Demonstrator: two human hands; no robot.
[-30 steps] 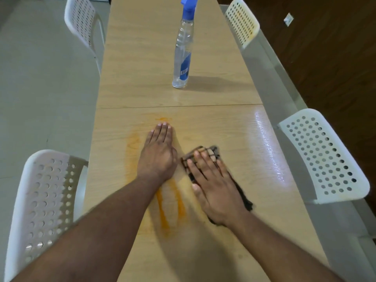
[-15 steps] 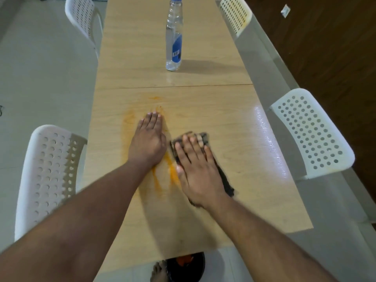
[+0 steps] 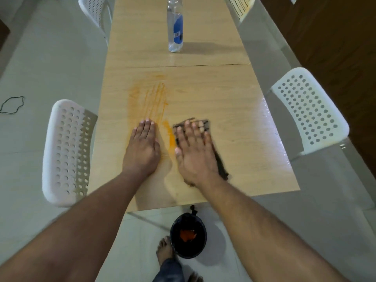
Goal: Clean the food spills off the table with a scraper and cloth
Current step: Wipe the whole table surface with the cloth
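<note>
Change since earlier: both hands have drawn back toward the near table edge, uncovering streaked orange smear beyond the fingertips; a bin and a bare foot have come into sight below the edge.
Head view, left hand [image 3: 142,148]: flat on the table [image 3: 234,110], palm down, fingers straight and together, holding nothing.
Head view, right hand [image 3: 194,152]: just beside the left, fingers spread and straight, pressing flat on the cloth [image 3: 220,165].
Cloth: dark, checked, under the right palm, showing past its fingertips and along its outer side.
Spill [image 3: 151,98]: orange streaks ahead of the left fingertips; a thicker orange line runs between the two hands.
Spray bottle [image 3: 175,27]: upright, well beyond both hands.
Bin [image 3: 188,234]: on the floor below the right forearm, something orange inside.
Chairs: white perforated ones, one left of the left arm [image 3: 68,152], one right of the right hand [image 3: 309,108].
</note>
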